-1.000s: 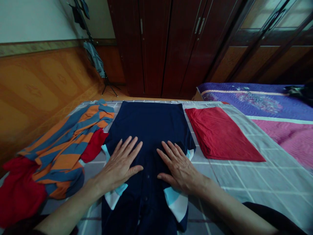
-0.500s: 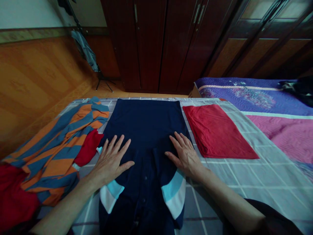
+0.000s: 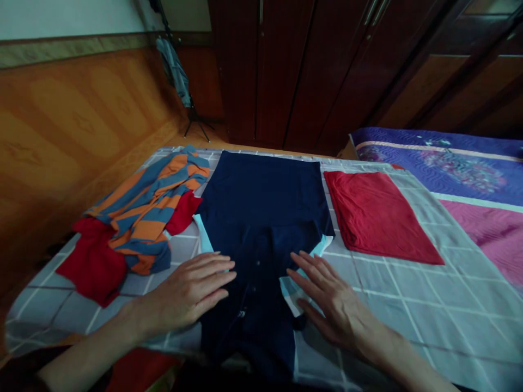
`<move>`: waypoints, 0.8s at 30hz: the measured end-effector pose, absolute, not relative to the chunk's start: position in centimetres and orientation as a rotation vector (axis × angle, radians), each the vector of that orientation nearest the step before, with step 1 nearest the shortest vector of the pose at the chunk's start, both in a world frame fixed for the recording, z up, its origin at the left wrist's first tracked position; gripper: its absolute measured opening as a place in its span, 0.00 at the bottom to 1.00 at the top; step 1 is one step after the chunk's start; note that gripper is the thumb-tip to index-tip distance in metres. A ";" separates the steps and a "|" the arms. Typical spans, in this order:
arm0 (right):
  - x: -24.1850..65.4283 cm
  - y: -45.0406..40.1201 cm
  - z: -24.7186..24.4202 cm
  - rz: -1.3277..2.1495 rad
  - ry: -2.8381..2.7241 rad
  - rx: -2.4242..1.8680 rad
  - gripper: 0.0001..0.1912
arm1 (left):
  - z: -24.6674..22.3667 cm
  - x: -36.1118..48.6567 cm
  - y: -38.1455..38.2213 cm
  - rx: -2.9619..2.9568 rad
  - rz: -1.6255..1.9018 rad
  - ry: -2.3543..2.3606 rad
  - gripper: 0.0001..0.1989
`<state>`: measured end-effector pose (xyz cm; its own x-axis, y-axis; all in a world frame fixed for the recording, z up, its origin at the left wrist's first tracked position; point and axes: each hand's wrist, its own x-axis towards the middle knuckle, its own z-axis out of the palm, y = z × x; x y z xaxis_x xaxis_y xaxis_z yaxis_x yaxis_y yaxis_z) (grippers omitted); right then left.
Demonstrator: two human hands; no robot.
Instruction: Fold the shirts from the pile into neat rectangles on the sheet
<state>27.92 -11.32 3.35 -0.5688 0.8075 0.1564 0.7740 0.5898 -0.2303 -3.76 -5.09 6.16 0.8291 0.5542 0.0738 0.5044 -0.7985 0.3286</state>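
Observation:
A navy shirt point(image 3: 265, 190) with a buttoned placket and light blue and white sleeve bands lies spread on a checked bedsheet, its hem at the far edge. My left hand point(image 3: 196, 288) is at the shirt's left side, fingers stretched out over its sleeve. On the other side, my right hand point(image 3: 330, 299) lies with fingers extended over the right sleeve band point(image 3: 291, 294). Neither hand grips anything. Part of each sleeve is hidden under the hands. The shirt's collar end is near me, dark and hard to make out.
A folded red cloth point(image 3: 379, 218) lies right of the shirt. To the left is an orange-and-blue striped garment point(image 3: 147, 212) with red parts. The grey checked bedsheet point(image 3: 408, 305) covers the surface. Beyond stand a dark wardrobe point(image 3: 286, 76) and a second bed point(image 3: 449, 163).
Both hands have drawn back along the shirt toward me, from its middle to the sleeves. The sleeve bands now lie differently, and the camera view has turned left.

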 end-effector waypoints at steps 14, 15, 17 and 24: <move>23.2 -17.9 3.7 0.437 -2.605 -1.194 0.25 | 3.8 -4.0 -12.8 2.507 0.711 0.987 0.18; 23.1 -18.0 3.8 0.455 -2.651 -1.156 0.27 | 3.9 -4.3 -13.1 2.552 0.664 0.929 0.18; 22.7 -18.1 3.8 0.477 -2.656 -1.114 0.21 | 3.9 -4.9 -13.7 2.641 0.480 0.808 0.22; 21.8 -17.2 3.9 0.663 -2.274 -1.050 0.09 | 3.0 -5.1 -14.7 2.729 0.192 0.775 0.39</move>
<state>21.76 -17.20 3.93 -0.5484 0.7924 0.2672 0.5246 0.5748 -0.6280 -5.09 -14.67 2.96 0.8458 0.5314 0.0469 0.4916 -0.8106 0.3180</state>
